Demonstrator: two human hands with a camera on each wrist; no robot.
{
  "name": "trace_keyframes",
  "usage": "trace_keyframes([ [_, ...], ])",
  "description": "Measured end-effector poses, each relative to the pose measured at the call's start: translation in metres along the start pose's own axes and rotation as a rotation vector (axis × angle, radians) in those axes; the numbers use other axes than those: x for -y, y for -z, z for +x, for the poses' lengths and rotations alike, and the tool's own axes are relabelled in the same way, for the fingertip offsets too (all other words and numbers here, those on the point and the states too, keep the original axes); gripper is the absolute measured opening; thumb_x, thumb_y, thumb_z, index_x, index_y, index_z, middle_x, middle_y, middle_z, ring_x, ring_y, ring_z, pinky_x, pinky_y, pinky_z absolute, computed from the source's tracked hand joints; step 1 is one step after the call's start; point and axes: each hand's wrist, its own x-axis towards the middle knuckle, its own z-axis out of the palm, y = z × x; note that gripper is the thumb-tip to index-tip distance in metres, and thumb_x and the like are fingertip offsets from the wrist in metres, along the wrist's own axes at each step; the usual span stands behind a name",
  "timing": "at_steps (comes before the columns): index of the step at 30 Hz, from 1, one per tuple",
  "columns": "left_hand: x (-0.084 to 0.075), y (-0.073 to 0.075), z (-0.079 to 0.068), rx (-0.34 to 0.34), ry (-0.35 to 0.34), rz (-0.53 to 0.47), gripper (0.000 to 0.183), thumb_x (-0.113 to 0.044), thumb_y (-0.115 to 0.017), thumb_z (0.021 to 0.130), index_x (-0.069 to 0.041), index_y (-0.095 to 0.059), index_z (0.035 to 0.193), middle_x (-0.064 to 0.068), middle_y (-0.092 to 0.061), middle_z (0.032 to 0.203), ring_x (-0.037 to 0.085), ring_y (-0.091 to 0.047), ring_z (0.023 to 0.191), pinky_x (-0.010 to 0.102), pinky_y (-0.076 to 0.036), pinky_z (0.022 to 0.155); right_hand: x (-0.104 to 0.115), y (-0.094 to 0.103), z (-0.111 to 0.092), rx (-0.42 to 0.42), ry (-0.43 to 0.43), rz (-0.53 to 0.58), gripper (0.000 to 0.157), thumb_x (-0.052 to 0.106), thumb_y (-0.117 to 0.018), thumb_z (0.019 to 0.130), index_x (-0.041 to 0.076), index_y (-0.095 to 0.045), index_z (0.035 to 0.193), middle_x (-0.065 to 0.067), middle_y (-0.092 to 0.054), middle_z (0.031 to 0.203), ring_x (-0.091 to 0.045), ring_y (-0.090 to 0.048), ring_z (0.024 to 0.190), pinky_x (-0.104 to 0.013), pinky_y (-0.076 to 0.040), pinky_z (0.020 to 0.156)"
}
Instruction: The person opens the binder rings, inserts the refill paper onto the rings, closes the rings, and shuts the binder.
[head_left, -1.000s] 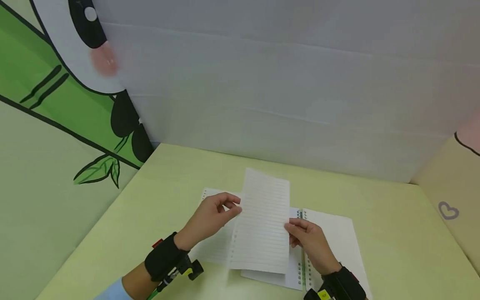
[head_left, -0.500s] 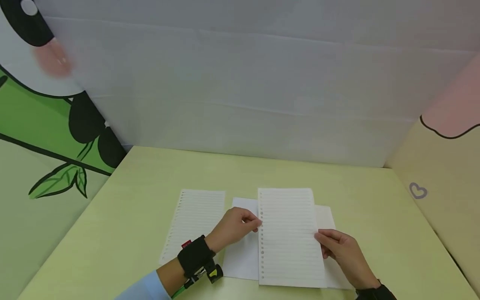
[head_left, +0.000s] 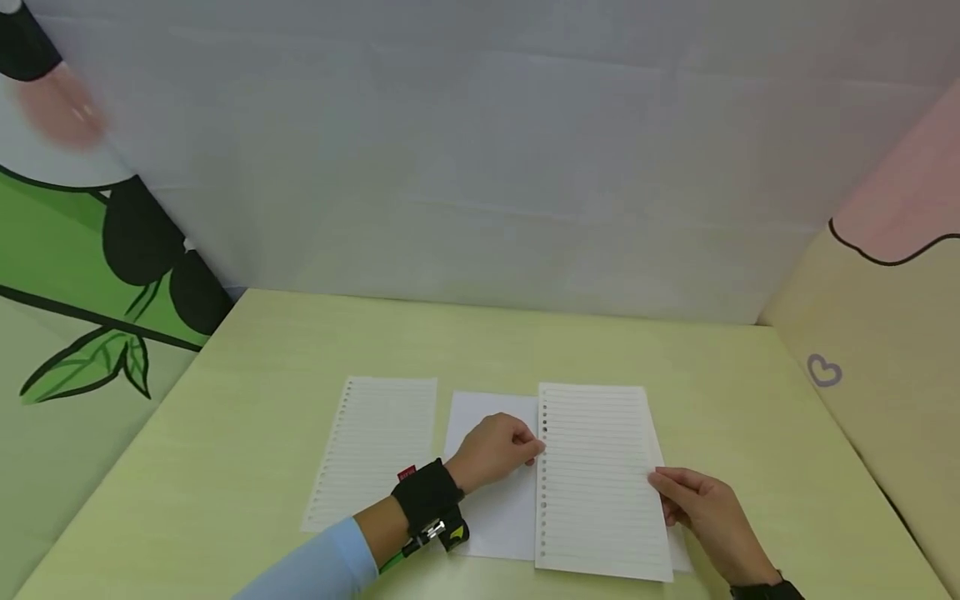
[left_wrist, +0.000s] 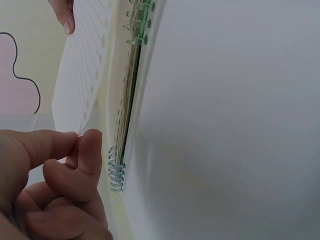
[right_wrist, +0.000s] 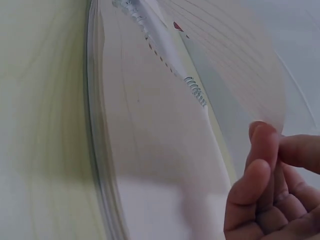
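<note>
A lined loose-leaf sheet point(head_left: 596, 492) with holes down its left side is held up over an open ring-bound notebook point(head_left: 495, 521). My left hand point(head_left: 491, 452) pinches the sheet's punched edge between thumb and index finger. At the opposite edge, my right hand point(head_left: 708, 512) pinches the sheet, which bends in the right wrist view. The notebook's plain white page shows left of the sheet, while its right side is mostly covered. Ring coils point(left_wrist: 116, 177) appear along its spine in the left wrist view, and the pages point(right_wrist: 145, 125) in the right wrist view.
Another lined, punched sheet point(head_left: 375, 442) lies flat on the pale yellow table point(head_left: 480, 342), left of the notebook. A grey-white wall point(head_left: 480, 167) rises behind the table. Painted side panels point(head_left: 862, 417) stand at left and right.
The held sheet has shifted right, from over the notebook's left side to over its right side, and straightened. Both hands moved along with it. The head view has also shifted.
</note>
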Motion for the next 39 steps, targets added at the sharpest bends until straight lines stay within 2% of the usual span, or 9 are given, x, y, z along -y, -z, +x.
trace_keyframes([
  [5, -0.003, -0.006, -0.002, 0.013, 0.028, 0.062, 0.027, -0.021, -0.066, 0.087, -0.006, -0.071, 0.064, 0.002, -0.065, 0.061, 0.006, -0.039, 0.049, 0.021, -0.029, 0.047, -0.006, 0.002, -0.002, 0.024, -0.030, 0.014, 0.042, 0.024, -0.063, 0.092, -0.010, -0.062, 0.116, 0.009, -0.066, 0.071, -0.009, -0.058, 0.065, -0.021, -0.052, 0.057],
  [8, -0.004, -0.009, -0.004, 0.016, 0.019, 0.099, 0.028, -0.020, -0.067, 0.086, -0.007, -0.069, 0.061, 0.000, -0.061, 0.058, 0.007, -0.039, 0.048, 0.021, -0.028, 0.046, -0.008, 0.003, -0.003, 0.022, -0.042, -0.009, 0.044, 0.024, -0.063, 0.092, -0.011, -0.061, 0.118, 0.009, -0.067, 0.071, -0.008, -0.059, 0.066, -0.020, -0.053, 0.058],
  [15, -0.005, -0.013, -0.007, 0.042, 0.011, 0.105, 0.031, -0.022, -0.065, 0.088, -0.007, -0.068, 0.061, -0.002, -0.056, 0.057, 0.007, -0.039, 0.047, 0.021, -0.028, 0.045, -0.014, 0.006, -0.005, 0.011, -0.063, -0.055, 0.050, 0.026, -0.063, 0.091, -0.013, -0.059, 0.122, 0.008, -0.066, 0.072, -0.008, -0.059, 0.066, -0.020, -0.053, 0.058],
  [19, 0.000, -0.011, -0.009, 0.023, 0.020, 0.112, 0.030, -0.026, -0.064, 0.089, -0.009, -0.066, 0.064, -0.004, -0.052, 0.058, 0.008, -0.041, 0.050, 0.021, -0.029, 0.047, -0.015, 0.004, -0.007, 0.026, -0.075, -0.045, 0.051, 0.027, -0.064, 0.091, -0.013, -0.059, 0.123, 0.009, -0.067, 0.073, -0.008, -0.059, 0.067, -0.020, -0.053, 0.059],
  [23, 0.000, -0.009, -0.007, -0.030, 0.010, 0.124, 0.023, -0.029, -0.065, 0.088, -0.011, -0.068, 0.076, -0.002, -0.057, 0.065, 0.009, -0.044, 0.054, 0.022, -0.032, 0.049, -0.013, 0.004, -0.009, 0.029, -0.085, -0.009, 0.048, 0.025, -0.065, 0.091, -0.012, -0.060, 0.121, 0.010, -0.067, 0.072, -0.007, -0.059, 0.067, -0.019, -0.053, 0.058],
  [28, -0.001, -0.010, -0.001, -0.078, -0.024, 0.144, 0.021, -0.028, -0.066, 0.088, -0.011, -0.070, 0.100, 0.003, -0.065, 0.067, 0.009, -0.047, 0.052, 0.022, -0.032, 0.046, -0.011, 0.006, -0.013, 0.035, -0.092, 0.011, 0.047, 0.024, -0.066, 0.090, -0.012, -0.061, 0.119, 0.011, -0.068, 0.071, -0.006, -0.059, 0.065, -0.018, -0.053, 0.057],
  [32, -0.005, -0.008, -0.001, -0.051, -0.031, 0.151, 0.034, -0.025, -0.065, 0.089, -0.010, -0.066, 0.120, 0.005, -0.066, 0.068, 0.010, -0.049, 0.054, 0.021, -0.031, 0.045, -0.011, 0.007, -0.015, 0.045, -0.095, 0.009, 0.049, 0.024, -0.065, 0.090, -0.013, -0.059, 0.121, 0.010, -0.068, 0.071, -0.007, -0.060, 0.065, -0.018, -0.053, 0.056],
  [35, -0.007, -0.008, -0.002, -0.018, -0.021, 0.166, 0.039, -0.024, -0.064, 0.090, -0.010, -0.064, 0.126, 0.007, -0.068, 0.070, 0.011, -0.050, 0.057, 0.022, -0.031, 0.045, -0.011, 0.008, -0.017, 0.049, -0.100, 0.006, 0.048, 0.024, -0.064, 0.091, -0.014, -0.060, 0.121, 0.010, -0.069, 0.072, -0.007, -0.060, 0.065, -0.018, -0.053, 0.056],
  [39, -0.009, -0.008, -0.003, 0.005, -0.008, 0.186, 0.041, -0.025, -0.064, 0.090, -0.009, -0.063, 0.127, 0.013, -0.077, 0.094, 0.013, -0.053, 0.063, 0.023, -0.033, 0.047, -0.011, 0.008, -0.019, 0.052, -0.106, 0.016, 0.046, 0.024, -0.065, 0.091, -0.012, -0.061, 0.119, 0.010, -0.069, 0.071, -0.007, -0.060, 0.064, -0.018, -0.053, 0.056],
])
